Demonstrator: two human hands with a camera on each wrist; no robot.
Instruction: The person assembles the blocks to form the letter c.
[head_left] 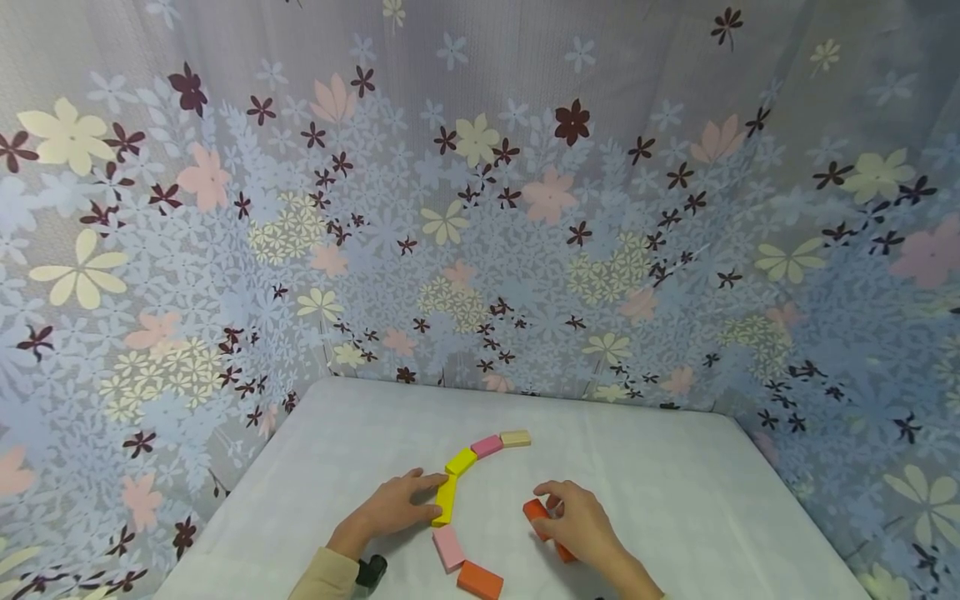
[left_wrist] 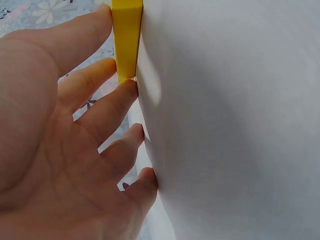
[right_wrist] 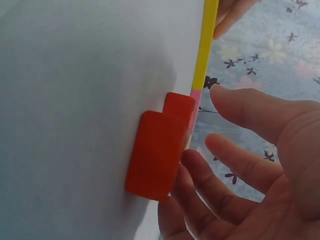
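My left hand (head_left: 396, 503) reaches over the table to a yellow block (head_left: 446, 500) in a curved row. In the left wrist view its thumb and nearest fingertips touch the yellow block (left_wrist: 127, 42), while the other fingers spread along the tabletop. Beside two orange-red blocks, right of the row, is my right hand (head_left: 582, 522). One orange-red block (head_left: 536, 515) shows left of its fingers; the other (head_left: 564, 552) is partly hidden under the hand. Seen from the right wrist, the nearer block (right_wrist: 155, 155) has fingertips at its edge, with the thumb standing apart.
Above the touched block, the row continues with another yellow block (head_left: 461, 461), a pink block (head_left: 487, 447) and a plain wooden block (head_left: 515, 438). Below come a light pink block (head_left: 449, 547) and an orange block (head_left: 480, 580). Flowered cloth (head_left: 480, 250) surrounds the white table (head_left: 637, 450).
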